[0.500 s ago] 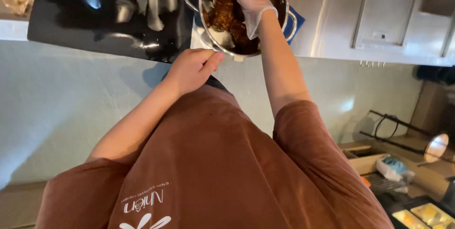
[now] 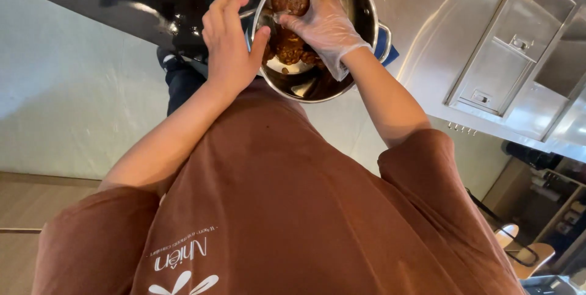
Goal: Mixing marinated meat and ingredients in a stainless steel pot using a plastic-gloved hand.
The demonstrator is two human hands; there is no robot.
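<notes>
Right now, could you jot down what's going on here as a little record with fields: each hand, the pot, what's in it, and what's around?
left hand: bare hand, gripping the rim of the pot on its near left side
right hand: hand in a thin clear glove, reaching inside the pot onto the food
pot: round steel pot, shiny, open, no lid on it
contents: brown, sauced chunks of food, partly hidden by the gloved hand
under the pot: blue cloth showing at its right edge
surroundings: black cooktop to the left, steel cabinet to the right
clothing: brown shirt

We see one label only: a white printed logo [image 2: 182,264] with a small flower shape, low on our brown shirt [image 2: 287,209], near and left.
</notes>
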